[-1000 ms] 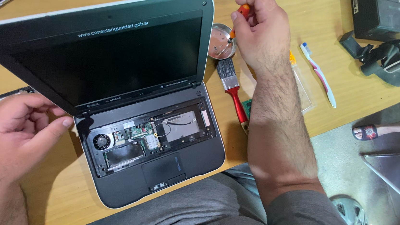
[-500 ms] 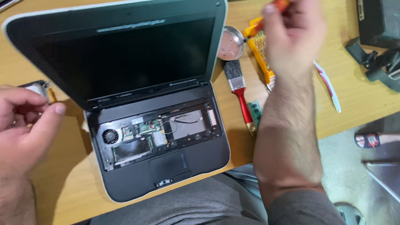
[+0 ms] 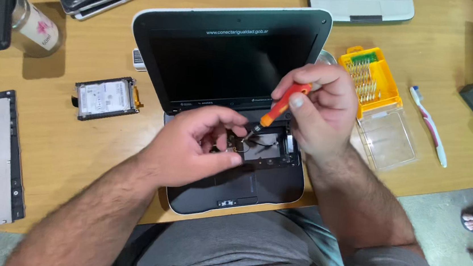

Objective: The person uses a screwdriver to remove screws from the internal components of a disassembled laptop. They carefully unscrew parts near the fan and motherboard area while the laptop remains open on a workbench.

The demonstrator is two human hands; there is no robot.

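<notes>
- Screwdriver (image 3: 277, 109), orange-handled, is pinched in the right hand (image 3: 323, 109) fingers, tip down in the open laptop (image 3: 238, 116) bay at the surface's near edge.
- Left hand (image 3: 194, 146) fingers curl closed, steadying a part there.
- Judgement: keep the shaft upright, pressing lightly.

surface: light wooden table (image 3: 75, 153) | floor: grey concrete (image 3: 454, 255) lower right | light: even, soft shadows

Both hands crowd the laptop's (image 3: 234, 93) opened base; the raised screen blocks approach from behind. Bare table (image 3: 92, 149) lies open left of the base, between it and the loose drive (image 3: 106, 97). To the right, the bit case (image 3: 369, 82) and toothbrush (image 3: 428, 126) narrow the passage.
</notes>
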